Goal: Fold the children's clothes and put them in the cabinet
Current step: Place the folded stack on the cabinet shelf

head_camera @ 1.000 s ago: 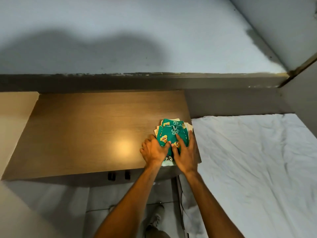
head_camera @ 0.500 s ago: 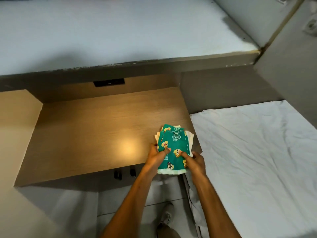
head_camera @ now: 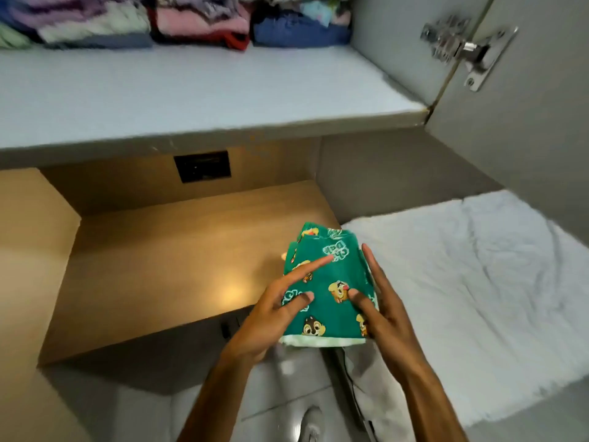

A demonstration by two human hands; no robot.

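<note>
Holding folded bundle [head_camera: 328,282] between left hand [head_camera: 274,311] and right hand [head_camera: 382,311], both gripping it; folding looks done; shelf [head_camera: 191,100] at 12 o'clock awaits, stacks [head_camera: 197,20] already there

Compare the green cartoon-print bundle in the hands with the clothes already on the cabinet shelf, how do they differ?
The green folded bundle is held between the left hand and right hand, above the wooden desk's edge; the stacked clothes rest on the grey shelf. The bundle is green with cartoon figures; the stacks are pink, purple, blue and pale green. The bundle is one; the stacks are several, side by side. All look folded.
</note>
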